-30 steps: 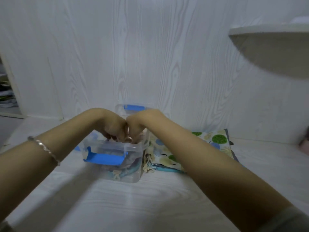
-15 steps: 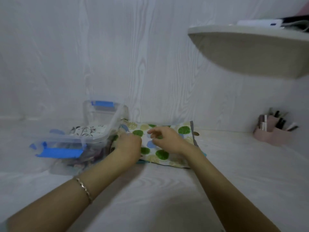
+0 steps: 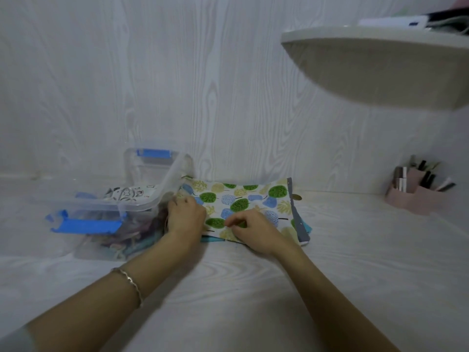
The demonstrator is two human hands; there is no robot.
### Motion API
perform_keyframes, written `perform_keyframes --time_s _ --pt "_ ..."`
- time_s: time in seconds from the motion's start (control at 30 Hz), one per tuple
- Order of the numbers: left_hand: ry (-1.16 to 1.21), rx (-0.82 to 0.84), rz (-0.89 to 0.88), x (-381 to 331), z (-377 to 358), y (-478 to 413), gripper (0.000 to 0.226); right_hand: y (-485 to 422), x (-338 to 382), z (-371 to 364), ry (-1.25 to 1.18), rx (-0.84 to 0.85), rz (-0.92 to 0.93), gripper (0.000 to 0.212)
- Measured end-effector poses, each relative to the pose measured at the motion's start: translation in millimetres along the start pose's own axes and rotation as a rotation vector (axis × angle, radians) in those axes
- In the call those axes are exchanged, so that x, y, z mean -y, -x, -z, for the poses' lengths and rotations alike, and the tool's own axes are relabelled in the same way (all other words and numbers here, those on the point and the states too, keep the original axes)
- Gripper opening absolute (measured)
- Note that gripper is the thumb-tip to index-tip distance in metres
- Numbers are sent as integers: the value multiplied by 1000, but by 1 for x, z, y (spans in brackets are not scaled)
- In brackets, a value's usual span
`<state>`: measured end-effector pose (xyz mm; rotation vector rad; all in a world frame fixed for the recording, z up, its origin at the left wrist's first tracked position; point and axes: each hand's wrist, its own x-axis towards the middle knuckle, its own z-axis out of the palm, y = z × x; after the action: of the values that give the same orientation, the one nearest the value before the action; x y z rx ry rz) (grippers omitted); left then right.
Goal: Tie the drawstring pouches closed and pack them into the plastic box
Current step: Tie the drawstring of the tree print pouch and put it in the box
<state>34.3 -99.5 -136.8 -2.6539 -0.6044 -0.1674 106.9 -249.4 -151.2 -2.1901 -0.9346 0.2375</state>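
Note:
A flat pouch (image 3: 253, 196) printed with green and blue leaves lies on the white surface against the wall, on top of a teal and grey pouch (image 3: 303, 224). My left hand (image 3: 186, 214) curls its fingers over the printed pouch's left end, beside the box. My right hand (image 3: 250, 229) pinches the fabric near its front edge with bent fingers. The clear plastic box (image 3: 142, 201) with blue latches stands just left of the pouch and holds several pouches; a white printed one lies on top. Its lid (image 3: 154, 161) leans at the back.
A white shelf (image 3: 380, 67) juts out overhead at the upper right. A pink organiser (image 3: 416, 196) with cosmetics stands at the far right by the wall. The wood-grain wall runs close behind the box and pouches.
Both hands have left the top of the box and moved right onto the printed pouch. The view has swung right, bringing the shelf and organiser into sight.

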Motion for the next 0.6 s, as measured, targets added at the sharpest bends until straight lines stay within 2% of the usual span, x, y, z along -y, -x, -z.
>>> perform_keyframes --time_s 0.13,0.23,0.33,0.4,0.47,0.53,0.6 --pt "101 -95 -32 6 6 0 36 1 -1 -2 9 11 -1 26" --pt "285 -202 -108 10 12 -4 38 4 4 -2 -28 -30 17 40" --pt "959 -370 -44 10 30 -6 31 7 19 -4 -178 -61 125 75" --pt "1326 -375 11 7 49 -8 25 3 35 -5 -294 -123 215 82" --pt "1581 -318 7 3 66 -11 22 -2 48 -2 -325 -290 261 66" --pt "1868 -241 0 3 78 -11 17 -7 52 8 -316 -493 285 40" --pt "1978 -224 42 5 78 -10 17 -10 49 19 -337 -592 264 14"
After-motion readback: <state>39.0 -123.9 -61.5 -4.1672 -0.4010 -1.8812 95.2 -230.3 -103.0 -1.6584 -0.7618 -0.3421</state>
